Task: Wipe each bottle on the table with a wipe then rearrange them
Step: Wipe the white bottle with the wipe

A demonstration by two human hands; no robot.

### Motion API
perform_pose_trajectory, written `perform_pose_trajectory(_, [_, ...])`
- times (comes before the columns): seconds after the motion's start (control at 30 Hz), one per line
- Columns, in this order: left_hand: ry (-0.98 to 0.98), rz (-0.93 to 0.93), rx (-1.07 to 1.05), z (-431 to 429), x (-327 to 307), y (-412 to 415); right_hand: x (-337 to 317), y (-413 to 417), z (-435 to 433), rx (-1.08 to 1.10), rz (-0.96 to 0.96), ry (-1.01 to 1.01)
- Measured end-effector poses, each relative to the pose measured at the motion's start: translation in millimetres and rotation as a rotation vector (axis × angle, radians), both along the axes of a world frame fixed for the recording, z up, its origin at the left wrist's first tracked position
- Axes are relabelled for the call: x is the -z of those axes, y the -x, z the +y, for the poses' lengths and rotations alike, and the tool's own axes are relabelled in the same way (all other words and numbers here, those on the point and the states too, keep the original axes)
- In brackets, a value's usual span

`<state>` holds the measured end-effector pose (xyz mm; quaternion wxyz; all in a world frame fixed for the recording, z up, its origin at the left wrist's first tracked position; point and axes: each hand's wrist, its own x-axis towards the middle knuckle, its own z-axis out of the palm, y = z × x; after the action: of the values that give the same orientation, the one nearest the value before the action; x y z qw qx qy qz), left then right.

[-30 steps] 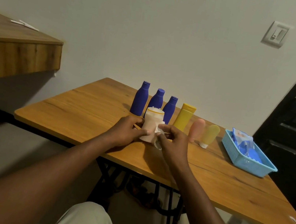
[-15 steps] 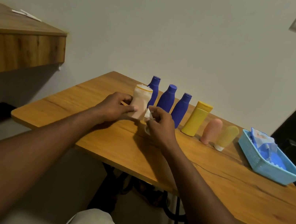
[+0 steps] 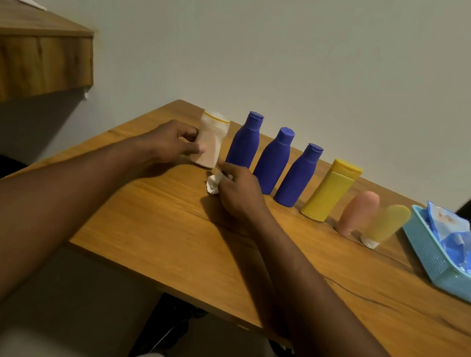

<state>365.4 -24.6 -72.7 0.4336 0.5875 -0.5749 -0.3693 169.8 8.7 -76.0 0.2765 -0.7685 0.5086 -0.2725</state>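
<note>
My left hand [image 3: 172,141] grips a pale cream bottle [image 3: 212,139] that stands at the left end of the row on the wooden table [image 3: 219,237]. To its right stand three blue bottles [image 3: 272,159], a yellow bottle [image 3: 331,191], a pink tube [image 3: 357,213] and a pale yellow tube [image 3: 386,225]. Just right of the cream bottle's base, my right hand [image 3: 238,189] pinches a crumpled white wipe [image 3: 213,184] low over the table.
A light blue basket [image 3: 441,267] with a blue wipes packet sits at the table's right end. A wooden shelf [image 3: 29,56] juts out at the left, above table height. The wall runs close behind the bottles.
My left hand carried the cream bottle from in front of the row leftward to the row's left end. My right hand with the wipe came off the bottle and dropped toward the table.
</note>
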Motion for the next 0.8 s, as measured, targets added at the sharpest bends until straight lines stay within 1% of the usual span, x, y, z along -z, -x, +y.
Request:
perform_pose_trajectory(0.1, [-0.058,0.053,0.021,-6.8,0.5,-1.4,0.9,-4.8,-10.8,0.014,0.057,-0.009])
perform_pose_trajectory(0.4, [-0.097,0.081,0.059,-20.6,0.7,-5.2,-1.1,-15.2,-25.8,0.006,0.159,-0.03])
perform_pose_trajectory(0.63, [-0.089,0.082,0.066,-21.6,3.0,-5.9,0.8,-13.3,-24.4,0.02,0.147,-0.005])
perform_pose_trajectory(0.8, [-0.066,0.081,0.065,-18.9,4.3,-5.4,3.6,-9.3,-21.9,0.059,0.064,0.02])
